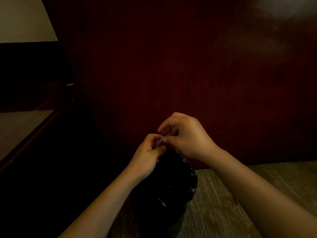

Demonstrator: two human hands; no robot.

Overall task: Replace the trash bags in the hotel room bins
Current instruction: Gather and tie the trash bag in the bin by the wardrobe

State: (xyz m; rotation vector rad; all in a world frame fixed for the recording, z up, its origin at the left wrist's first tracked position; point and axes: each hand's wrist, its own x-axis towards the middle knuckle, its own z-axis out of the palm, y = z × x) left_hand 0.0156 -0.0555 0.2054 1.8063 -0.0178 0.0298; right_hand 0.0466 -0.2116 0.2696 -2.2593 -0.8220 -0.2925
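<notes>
You have one crinkled black plastic trash bag [168,186] at lower centre of the frame. Your two hands, left hand [147,157] and right hand [187,136], meet above it, fingers curled tight, pinching its gathered top. One pale wood-grain floor [223,194] lies at lower right.

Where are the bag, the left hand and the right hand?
bag [168,182]: head view, dark side below the hands.
left hand [148,155]: head view, back of hand.
right hand [187,138]: head view, back of hand.
</notes>
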